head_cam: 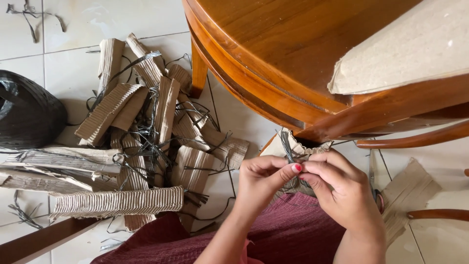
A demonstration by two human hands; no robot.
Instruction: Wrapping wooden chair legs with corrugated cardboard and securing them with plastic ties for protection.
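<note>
While many tied cardboard rolls (pixel 146 132) already lie heaped on the floor (pixel 78 73) to the left, the left hand (pixel 261 178) and right hand (pixel 337 188) pinch a dark strap (pixel 288 149) around one more cardboard piece (pixel 293 146) near the wooden surface (pixel 273 54), its knot seemingly unfinished.

Brown ribbed cardboard rolls (pixel 146 142), grey strips (pixel 289 149), maroon cloth (pixel 288 234)

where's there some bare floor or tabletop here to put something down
Bare white floor tiles lie above the cardboard pile, and a strip between that pile and the wooden table, whose top is mostly bare. Crowded: the pile with black string, and around both hands.
</note>
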